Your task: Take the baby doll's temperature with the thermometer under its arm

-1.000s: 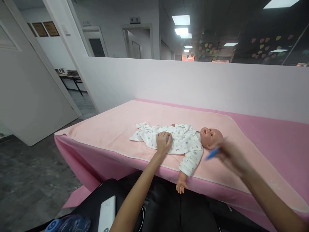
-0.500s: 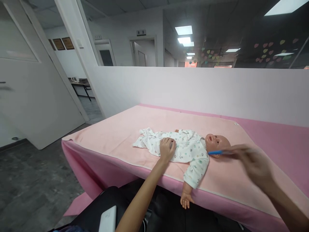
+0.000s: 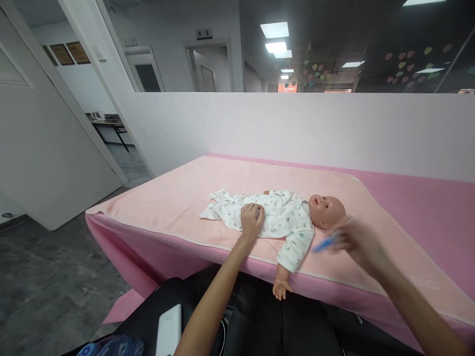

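Note:
A baby doll [image 3: 285,217] in a white patterned outfit lies on its back on the padded table, its head [image 3: 327,210] to the right. One doll arm [image 3: 282,283] hangs over the near edge. My left hand [image 3: 253,219] rests on the doll's lower body with fingers curled; something small and greyish shows by the fingertips, too unclear to name. My right hand [image 3: 358,244], smeared by motion, is closed around a slim blue stick-like object [image 3: 324,244]. Its blue end points left, above the pad beside the doll's shoulder, apart from the head.
A light pink pad [image 3: 178,198] covers the table over a darker pink cloth [image 3: 426,202]. Behind stands a white wall [image 3: 297,128] with a window above. A white power-bank-like device [image 3: 168,330] and a clear bottle [image 3: 111,346] are near my lap. A door [image 3: 48,138] is at left.
My right hand has moved down toward me with the blue object, away from the doll's face. My left hand stays on the doll. The camera view has shifted slightly.

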### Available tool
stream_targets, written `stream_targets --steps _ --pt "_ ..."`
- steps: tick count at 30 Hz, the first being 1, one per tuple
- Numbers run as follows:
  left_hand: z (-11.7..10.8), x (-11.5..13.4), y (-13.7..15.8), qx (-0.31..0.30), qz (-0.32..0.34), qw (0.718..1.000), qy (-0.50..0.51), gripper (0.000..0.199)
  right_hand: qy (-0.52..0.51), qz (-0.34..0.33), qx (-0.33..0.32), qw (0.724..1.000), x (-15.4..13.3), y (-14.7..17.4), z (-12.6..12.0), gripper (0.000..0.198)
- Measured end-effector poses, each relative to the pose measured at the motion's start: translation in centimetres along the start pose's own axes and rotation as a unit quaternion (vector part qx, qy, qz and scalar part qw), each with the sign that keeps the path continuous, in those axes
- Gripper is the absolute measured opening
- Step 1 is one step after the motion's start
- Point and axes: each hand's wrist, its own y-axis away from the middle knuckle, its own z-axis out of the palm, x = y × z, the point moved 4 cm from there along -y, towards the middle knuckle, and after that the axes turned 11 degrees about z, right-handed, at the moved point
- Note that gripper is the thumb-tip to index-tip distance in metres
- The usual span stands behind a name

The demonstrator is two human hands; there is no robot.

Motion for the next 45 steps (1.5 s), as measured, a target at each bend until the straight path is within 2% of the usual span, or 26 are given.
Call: stream_targets --steps 3,6,9,12,14,17,21,23,26,29,30,31,33,35,37,40,43,45 --pt "0.2 -0.2 0.0 0.0 -0.002 1.0 0.001 0.015 -0.012 0.012 -0.012 1.0 0.1 -0.3 0.3 0.029" --pt "0.3 -0.2 0.0 -0.001 -0.004 1.0 -0.004 0.015 -0.055 0.044 -0.039 0.997 -0.2 -1.1 1.1 0.037" --pt "0.2 -0.1 -0.1 0.002 -0.001 1.0 -0.004 0.015 -0.067 0.064 -0.102 0.991 -0.4 -0.9 3.1 0.051" --pt "0.1 -0.1 -0.1 0.006 0.003 1.0 -0.006 0.015 -0.053 0.06 -0.191 0.978 0.0 0.0 4.2 0.035" --pt "0.1 -0.1 -0.2 0.006 0.005 1.0 -0.008 0.014 -0.084 0.06 -0.179 0.978 0.3 0.3 3.3 0.032" --pt "0.2 -0.1 -0.3 0.003 0.008 1.0 -0.015 0.015 -0.126 0.058 -0.116 0.983 0.4 0.9 1.9 0.041" --pt "0.0 0.2 -0.3 0.0 0.018 0.999 -0.039 0.013 -0.076 0.04 -0.17 0.982 0.6 3.4 4.3 0.035" --pt "0.0 1.1 -0.4 -0.012 0.051 0.997 -0.053 0.014 -0.038 0.04 -0.167 0.984 1.9 4.5 5.4 0.029" --pt "0.8 3.9 -0.9 -0.05 0.149 0.986 -0.049 0.019 0.071 0.015 -0.146 0.987 5.2 5.1 5.8 0.026" --pt "2.7 7.8 -1.8 -0.103 0.275 0.956 -0.014 0.022 0.161 -0.036 -0.179 0.97 8.4 5.1 6.4 0.028" --pt "3.5 8.9 -2.2 -0.111 0.294 0.949 -0.01 0.022 0.173 -0.04 -0.185 0.967 9.3 5.2 6.6 0.029" --pt "4.2 9.6 -2.6 -0.11 0.291 0.95 -0.01 0.02 0.18 -0.037 -0.184 0.966 10.0 5.2 6.8 0.03" --pt "5.3 10.1 -3.4 -0.083 0.229 0.97 -0.012 0.017 0.179 -0.025 -0.176 0.968 10.9 5.5 7.0 0.029" --pt "6.1 9.8 -3.7 -0.061 0.163 0.985 -0.012 0.015 0.163 -0.012 -0.172 0.971 11.3 6.0 7.1 0.028" --pt "6.6 9.2 -3.4 -0.054 0.131 0.99 -0.011 0.014 0.146 0.009 -0.17 0.975 11.6 6.6 7.0 0.028" --pt "6.8 8.8 -2.8 -0.054 0.13 0.99 -0.007 0.012 0.146 0.035 -0.174 0.973 12.2 7.4 6.5 0.029" --pt "6.7 8.8 -2.5 -0.052 0.138 0.989 0.006 0.012 0.158 0.032 -0.174 0.971 12.5 7.6 6.2 0.028" --pt "6.5 9.0 -2.5 -0.052 0.141 0.988 0.016 0.013 0.162 0.018 -0.145 0.976 12.0 7.1 6.2 0.027"
